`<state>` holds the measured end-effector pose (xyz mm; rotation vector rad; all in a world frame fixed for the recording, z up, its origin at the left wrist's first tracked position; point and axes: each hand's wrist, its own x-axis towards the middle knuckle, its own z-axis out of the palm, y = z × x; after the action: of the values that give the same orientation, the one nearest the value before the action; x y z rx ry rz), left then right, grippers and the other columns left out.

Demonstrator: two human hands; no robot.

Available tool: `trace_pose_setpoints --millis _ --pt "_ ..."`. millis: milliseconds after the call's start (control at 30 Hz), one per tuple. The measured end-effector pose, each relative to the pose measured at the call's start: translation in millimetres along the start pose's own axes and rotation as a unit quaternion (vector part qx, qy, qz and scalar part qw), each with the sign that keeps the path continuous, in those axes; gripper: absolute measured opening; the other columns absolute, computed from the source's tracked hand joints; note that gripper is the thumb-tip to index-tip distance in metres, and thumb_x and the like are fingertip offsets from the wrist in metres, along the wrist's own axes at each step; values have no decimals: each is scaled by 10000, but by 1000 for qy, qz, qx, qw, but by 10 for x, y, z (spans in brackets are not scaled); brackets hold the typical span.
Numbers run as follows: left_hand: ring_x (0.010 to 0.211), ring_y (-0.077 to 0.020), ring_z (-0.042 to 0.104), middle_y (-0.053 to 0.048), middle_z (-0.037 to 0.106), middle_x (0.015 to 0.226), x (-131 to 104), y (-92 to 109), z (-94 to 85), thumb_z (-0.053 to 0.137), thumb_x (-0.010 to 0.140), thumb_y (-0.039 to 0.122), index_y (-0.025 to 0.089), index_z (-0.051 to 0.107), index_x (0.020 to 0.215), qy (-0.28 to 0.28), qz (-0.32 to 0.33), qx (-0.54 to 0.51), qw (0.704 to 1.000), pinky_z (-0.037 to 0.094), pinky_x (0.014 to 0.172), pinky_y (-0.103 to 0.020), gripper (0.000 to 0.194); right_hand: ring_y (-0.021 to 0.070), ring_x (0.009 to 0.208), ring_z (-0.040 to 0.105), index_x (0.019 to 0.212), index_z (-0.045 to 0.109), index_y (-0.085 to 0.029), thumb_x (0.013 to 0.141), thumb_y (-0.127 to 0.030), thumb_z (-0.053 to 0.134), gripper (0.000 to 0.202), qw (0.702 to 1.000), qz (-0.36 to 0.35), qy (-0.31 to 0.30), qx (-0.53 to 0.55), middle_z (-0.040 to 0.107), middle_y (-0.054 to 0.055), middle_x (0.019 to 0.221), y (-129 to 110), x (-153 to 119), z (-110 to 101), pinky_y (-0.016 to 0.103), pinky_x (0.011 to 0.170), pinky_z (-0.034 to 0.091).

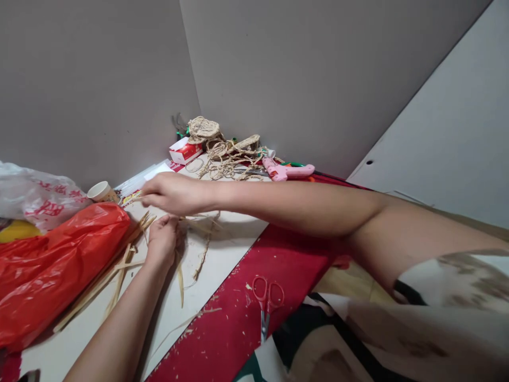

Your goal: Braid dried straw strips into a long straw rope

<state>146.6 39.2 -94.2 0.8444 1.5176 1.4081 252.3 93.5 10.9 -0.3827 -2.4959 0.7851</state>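
My left hand (163, 233) is closed in a pinch low over the white board, gripping straw strips (180, 278) that stick out around it. A short braided straw cord (204, 249) lies to its right on the board. Reaching across from the right, my right hand (169, 193) is just above and beyond the left one. Its fingers are closed, and a pale strip end shows at the fingertips, slightly blurred. More loose straw strips (119, 276) lie left of my left hand, partly beneath a red plastic bag (79, 249).
Red scissors (267, 300) lie on the red cloth (222, 318) near my lap. Behind my right arm are coiled straw rope (230, 156), a pink glue gun (288, 170) and a red-and-white box (185, 150). A paper cup (102, 192) stands beside a white plastic bag (43, 196).
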Motion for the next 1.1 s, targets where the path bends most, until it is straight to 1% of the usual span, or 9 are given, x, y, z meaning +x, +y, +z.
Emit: trace_pose_setpoints --millis 67,133,200,400,600,733,800,900,1100 --pt "343 -30 303 80 404 460 -7 10 3 583 813 292 138 534 707 -12 1 -11 1000 253 336 -146 193 93 581 465 803 554 -115 862 -165 455 125 997 73 -7 19 559 -1 595 219 -172 -53 225 613 342" --pt "306 -19 201 106 306 384 -16 26 13 613 756 283 158 478 628 -22 7 -24 999 151 312 -136 225 89 568 481 863 553 -107 845 -128 453 104 990 130 -20 55 576 -4 600 393 -313 -21 220 603 344" --pt "302 -19 207 105 321 376 -24 39 27 638 709 280 168 463 615 -25 12 -37 999 146 311 -133 228 85 594 490 829 560 -102 815 -109 482 80 986 151 -11 74 586 2 639 519 -397 67 213 606 344" --pt "310 -21 225 100 333 391 -43 75 64 645 664 217 168 479 620 -11 12 -43 999 153 311 -129 178 105 747 517 744 622 -107 726 -130 576 55 987 138 66 50 621 26 778 719 -427 296 215 686 356" --pt "322 -22 225 91 340 413 -52 88 59 644 707 236 166 458 620 -30 4 -37 999 147 314 -131 217 94 646 499 713 623 -108 699 -189 597 86 978 194 54 60 606 9 692 818 -410 343 204 589 331" --pt "326 -25 239 85 348 421 -45 84 52 646 719 247 165 460 615 -31 10 -21 999 155 311 -130 228 91 649 491 715 608 -113 699 -177 597 67 981 182 66 28 602 8 708 830 -400 347 200 594 324" --pt "328 -23 236 85 350 424 -44 93 58 652 715 247 163 459 613 -32 5 -20 999 162 311 -126 234 98 661 493 819 610 -113 713 -188 598 131 983 167 75 10 607 12 743 831 -395 344 204 607 328" --pt "331 -22 237 84 355 429 -45 107 73 665 708 257 161 469 622 -31 4 -17 999 159 308 -123 235 117 689 503 948 601 -114 749 -190 567 216 988 144 61 -21 617 28 780 832 -395 324 216 633 335" --pt "331 -11 243 77 372 431 -43 93 67 674 720 300 156 464 604 -33 2 22 999 166 317 -119 279 169 743 529 870 631 -129 813 -216 473 189 987 111 -11 -113 652 83 849 791 -432 232 264 628 314"
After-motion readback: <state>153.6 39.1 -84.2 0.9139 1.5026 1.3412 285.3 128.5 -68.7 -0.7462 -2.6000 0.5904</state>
